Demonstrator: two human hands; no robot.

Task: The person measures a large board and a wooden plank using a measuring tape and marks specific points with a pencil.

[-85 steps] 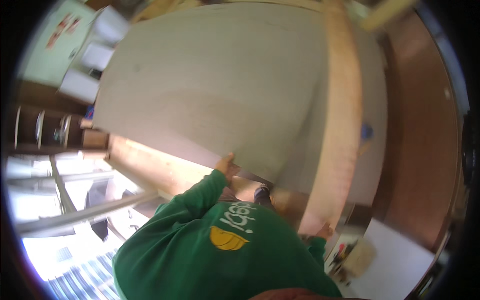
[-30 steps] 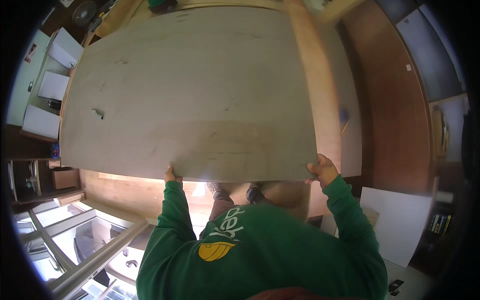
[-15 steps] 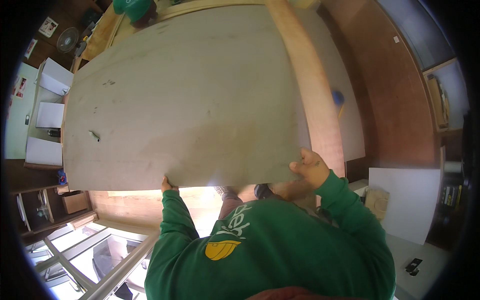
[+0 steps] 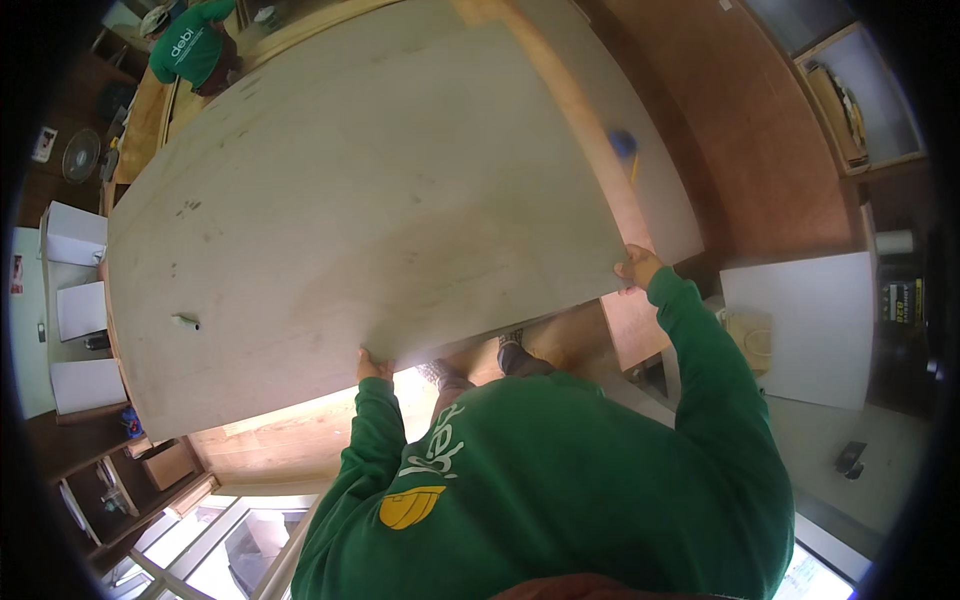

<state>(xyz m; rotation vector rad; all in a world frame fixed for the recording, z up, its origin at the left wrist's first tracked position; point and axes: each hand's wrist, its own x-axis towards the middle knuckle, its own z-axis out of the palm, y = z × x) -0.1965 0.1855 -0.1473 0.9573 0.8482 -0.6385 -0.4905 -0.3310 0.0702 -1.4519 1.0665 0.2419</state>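
Note:
A large grey-beige sheet panel [image 4: 400, 190] with dark smudges spreads across the view in front of me. My left hand [image 4: 374, 367] grips its near edge a little left of my body, thumb on top and the fingers hidden beneath. At the panel's near right corner, my right hand [image 4: 638, 268] is closed on the edge, partly tucked over it. A small pale-green tool [image 4: 186, 321], its kind unclear, lies on the panel's left part. Beneath the panel's right side runs a light wooden board [image 4: 634, 345], partly covered.
A co-worker in a green top [image 4: 195, 45] stands at the far left. White open boxes [image 4: 82, 312] line the left side. To the right are a white panel [image 4: 805, 325], a brown wooden surface [image 4: 740, 130] and a blue round object [image 4: 622, 143]. A window [image 4: 215, 545] is at lower left.
The panel has turned: its right corner has shifted away from me over the wooden board, its left end nearer. Both hands keep hold. The view has turned too, showing more of the co-worker.

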